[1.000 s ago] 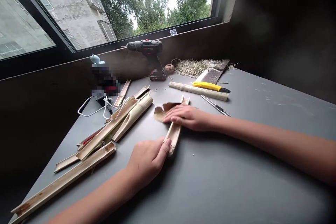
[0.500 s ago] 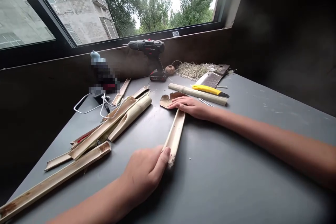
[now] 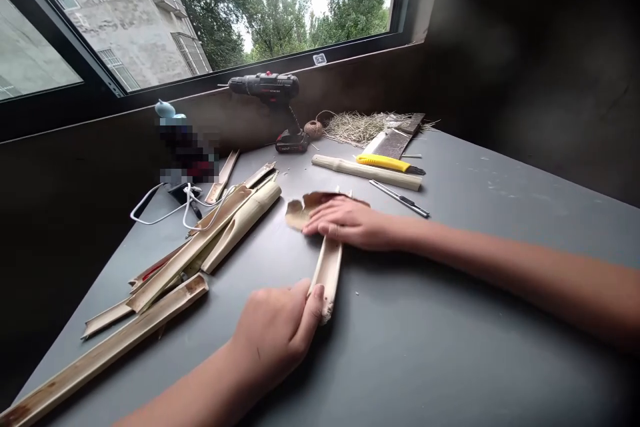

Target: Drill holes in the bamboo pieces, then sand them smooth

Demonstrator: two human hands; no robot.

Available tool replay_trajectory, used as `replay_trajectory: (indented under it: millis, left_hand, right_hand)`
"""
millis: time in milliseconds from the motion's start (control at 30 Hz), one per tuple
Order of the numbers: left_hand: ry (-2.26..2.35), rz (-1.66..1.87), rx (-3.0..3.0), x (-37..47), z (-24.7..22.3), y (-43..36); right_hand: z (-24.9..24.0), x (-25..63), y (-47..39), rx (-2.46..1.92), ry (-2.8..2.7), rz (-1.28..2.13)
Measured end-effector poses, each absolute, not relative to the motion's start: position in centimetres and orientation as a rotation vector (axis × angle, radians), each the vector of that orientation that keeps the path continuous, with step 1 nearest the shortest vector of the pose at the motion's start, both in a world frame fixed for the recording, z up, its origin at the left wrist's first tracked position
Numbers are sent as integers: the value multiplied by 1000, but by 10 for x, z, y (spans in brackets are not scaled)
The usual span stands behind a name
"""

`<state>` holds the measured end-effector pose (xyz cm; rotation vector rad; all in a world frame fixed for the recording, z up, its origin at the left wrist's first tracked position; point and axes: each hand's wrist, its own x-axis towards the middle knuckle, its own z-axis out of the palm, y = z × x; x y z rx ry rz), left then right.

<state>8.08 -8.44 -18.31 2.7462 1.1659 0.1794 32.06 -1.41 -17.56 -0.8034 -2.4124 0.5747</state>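
Since the previous frame, the right hand (image 3: 345, 221) and the curled brown sheet (image 3: 297, 215) have drawn back along the bamboo strip (image 3: 330, 270), which suggests a back-and-forth rubbing stroke. Nearest, the left hand (image 3: 277, 320) grips the strip's near end, thumb on top. The strip, hollow side up at the middle of the table (image 3: 450, 360), points toward the far edge, its long axis leaning slightly right. Farther out, the right fingers press flat over the sheet; any pinch is hidden.
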Motion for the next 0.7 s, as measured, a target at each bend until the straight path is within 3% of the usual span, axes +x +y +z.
replay_trajectory:
  millis: [133, 367, 600, 700]
  left_hand:
    - [1088, 241, 2802, 80, -184, -85]
    - [1265, 40, 2651, 87, -169, -82]
    - [1147, -21, 2751, 86, -168, -82]
    - [1193, -10, 2732, 85, -169, -82]
  right_hand:
    - [-172, 301, -43, -543, -2503, 682]
    - [-179, 341, 16, -797, -2365, 497]
    - [-178, 321, -25, -507, -2475, 637]
    - [-178, 343, -4, -765, -2362, 512]
